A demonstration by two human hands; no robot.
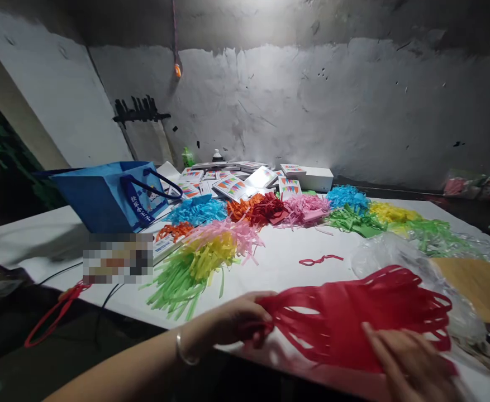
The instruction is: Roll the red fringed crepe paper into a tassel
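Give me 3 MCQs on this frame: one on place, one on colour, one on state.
1. Where does the blue bag stand?
A. at the table's far left
B. beside the right hand
C. on the floor

2. What colour is the fringed paper in the hands?
A. green
B. red
C. yellow

3. How does the left hand meet that paper?
A. hovers clear of it
B. lies flat, palm up, beneath it
C. grips its gathered end

Key:
1 A, it sits on the white table, left of the paper piles.
2 B, the strips fanning between both hands are red.
3 C, the fingers close round the bunched end, while the right hand rests on the strips.
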